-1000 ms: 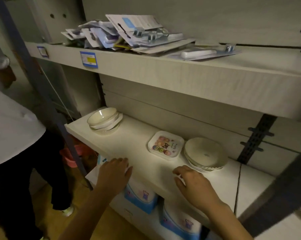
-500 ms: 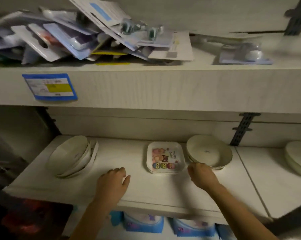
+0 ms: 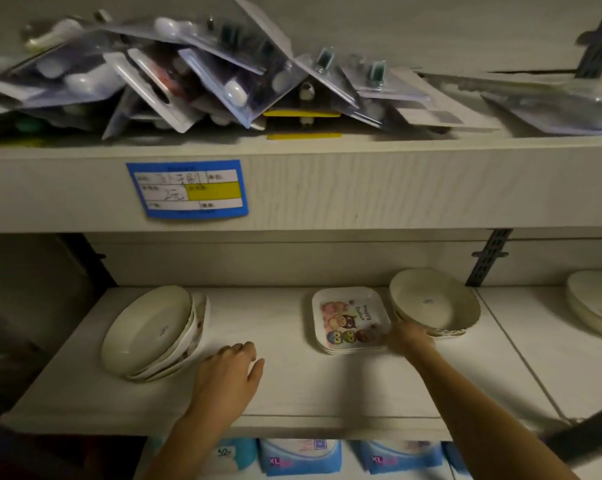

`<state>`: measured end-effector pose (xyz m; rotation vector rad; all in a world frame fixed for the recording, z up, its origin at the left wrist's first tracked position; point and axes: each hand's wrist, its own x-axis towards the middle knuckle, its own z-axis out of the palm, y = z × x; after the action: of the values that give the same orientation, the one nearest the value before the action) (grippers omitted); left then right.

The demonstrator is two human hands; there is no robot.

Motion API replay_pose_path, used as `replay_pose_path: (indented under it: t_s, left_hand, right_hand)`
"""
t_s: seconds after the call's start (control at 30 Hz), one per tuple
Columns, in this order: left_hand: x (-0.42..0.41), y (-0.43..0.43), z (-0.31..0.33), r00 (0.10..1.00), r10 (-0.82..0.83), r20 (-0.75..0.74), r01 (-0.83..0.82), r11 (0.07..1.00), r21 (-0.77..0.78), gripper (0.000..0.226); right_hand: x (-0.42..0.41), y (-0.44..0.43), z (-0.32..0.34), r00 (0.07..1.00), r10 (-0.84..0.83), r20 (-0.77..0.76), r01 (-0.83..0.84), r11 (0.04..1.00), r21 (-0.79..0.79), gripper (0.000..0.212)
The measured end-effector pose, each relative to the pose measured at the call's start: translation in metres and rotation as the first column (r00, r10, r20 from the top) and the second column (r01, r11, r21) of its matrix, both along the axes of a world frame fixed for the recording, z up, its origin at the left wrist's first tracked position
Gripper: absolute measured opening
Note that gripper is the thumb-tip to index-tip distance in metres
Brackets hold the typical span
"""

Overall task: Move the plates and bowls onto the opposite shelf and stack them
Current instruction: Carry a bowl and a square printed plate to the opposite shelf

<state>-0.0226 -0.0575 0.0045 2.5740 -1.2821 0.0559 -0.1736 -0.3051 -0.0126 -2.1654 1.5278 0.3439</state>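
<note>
The shelf (image 3: 292, 386) carries the left bowls (image 3: 147, 330), stacked at a tilt, the right bowls (image 3: 434, 303), nested upright, and the plates (image 3: 348, 317), a square stack just beside the right bowls. I judge the bowls stiff, smooth, breakable and heavy as a stack, so I would support them under the bottom rim with both hands; the plates look light, so lift by opposite edges. The left hand (image 3: 226, 379) rests loose on the shelf and holds nothing; the right hand (image 3: 408, 341) is at the near rim of the right bowls, and I cannot tell its grip.

Upper shelf (image 3: 361, 181): heaped blister packs (image 3: 202, 81), tumbled over one another
Shelf edge: blue price label (image 3: 188, 188), yellow field, handwritten
Back wall: dark slotted rail (image 3: 488, 258)
Underneath: blue packs (image 3: 299, 457) marked XL
</note>
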Motion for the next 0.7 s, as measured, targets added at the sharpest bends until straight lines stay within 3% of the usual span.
replay_pose_path:
  t_s: [0.23, 0.4, 0.47, 0.53, 0.63, 0.7]
  left_hand:
    - [0.016, 0.04, 0.008, 0.993, 0.117, -0.005, -0.117, 0.991, -0.063, 0.023]
    - [0.046, 0.075, 0.012, 0.936, 0.345, -0.073, -0.352, 0.927, -0.132, 0.024]
    - [0.067, 0.089, 0.013, 0.886, 0.458, -0.07, -0.463, 0.876, -0.132, 0.029]
    - [0.087, 0.096, 0.01, 0.819, 0.57, -0.07, -0.574, 0.816, -0.068, 0.036]
    - [0.115, 0.107, -0.002, 0.668, 0.708, -0.23, -0.719, 0.693, 0.049, 0.049]
    - [0.134, 0.116, -0.015, 0.599, 0.736, -0.316, -0.739, 0.66, 0.138, 0.055]
  right_hand:
    - [-0.004, 0.0, 0.023, 0.991, 0.048, 0.125, -0.051, 0.998, 0.026, 0.039]
    - [-0.012, 0.02, 0.038, 0.969, 0.086, 0.233, -0.076, 0.996, -0.052, 0.038]
    - [-0.016, 0.036, 0.042, 0.953, 0.098, 0.287, -0.083, 0.994, -0.065, 0.031]
    - [-0.018, 0.049, 0.046, 0.93, 0.104, 0.353, -0.086, 0.994, -0.066, 0.038]
    - [-0.018, 0.069, 0.051, 0.896, 0.056, 0.44, -0.061, 0.998, -0.004, 0.035]
    - [-0.018, 0.081, 0.053, 0.887, 0.022, 0.461, -0.038, 0.999, 0.026, 0.033]
